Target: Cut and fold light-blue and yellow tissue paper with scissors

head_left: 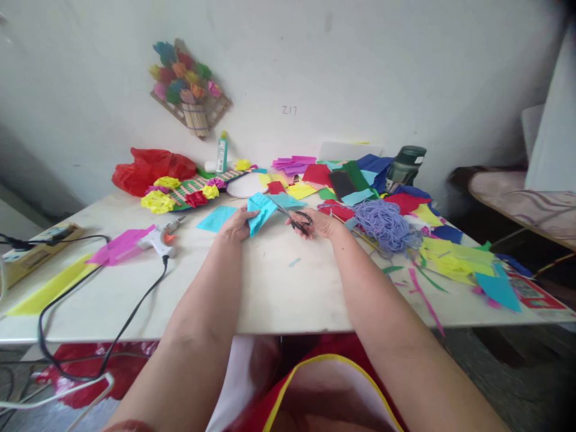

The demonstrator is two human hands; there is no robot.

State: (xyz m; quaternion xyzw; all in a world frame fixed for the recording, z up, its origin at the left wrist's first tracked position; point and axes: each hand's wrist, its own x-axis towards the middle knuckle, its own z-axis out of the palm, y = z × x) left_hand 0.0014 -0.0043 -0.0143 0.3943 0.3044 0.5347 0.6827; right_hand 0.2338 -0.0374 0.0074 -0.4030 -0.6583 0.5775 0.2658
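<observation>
My left hand (pixel 234 226) is closed on a folded piece of light blue paper (pixel 262 210), holding it just above the white table (pixel 279 288). My right hand (pixel 317 223) grips black-handled scissors (pixel 293 218), whose blades point left and up into the blue paper. A second light blue sheet (pixel 216 218) lies flat on the table to the left of my left hand. A tiny blue scrap (pixel 294 262) rests in front of my hands.
A white glue gun (pixel 158 239) with a black cord and a pink paper (pixel 119 246) lie at left. Purple yarn (pixel 387 225) and several coloured paper scraps (pixel 454 258) fill the right side. A red bag (pixel 150 168), glue bottle (pixel 222 153) and dark jar (pixel 405 165) stand at the back.
</observation>
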